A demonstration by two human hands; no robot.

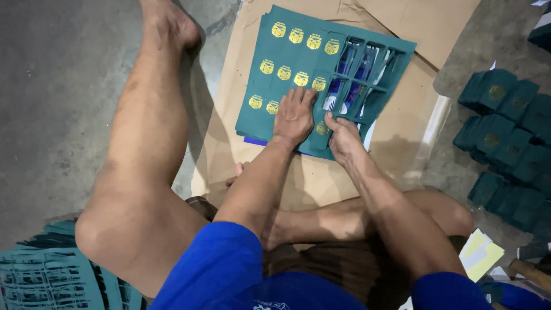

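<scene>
Head view, looking down: seated on a concrete floor (51,86), legs folded around a flattened sheet of brown cardboard (321,178). On that cardboard, a stack of teal die-cut card sheets (298,51), each printed with rows of yellow emblems, the right-hand columns already punched out into open slots. Left hand (294,116) pressed flat on the top sheet, fingers spread, holding it down near the bottom edge. Right hand (343,138) just beside it, fingertips pinching a small teal piece (322,128) with a yellow emblem at the sheet's lower edge. To the right, a pile of loose teal pieces (508,138) on the floor. At lower left, a heap of emptied teal frames (40,275).
</scene>
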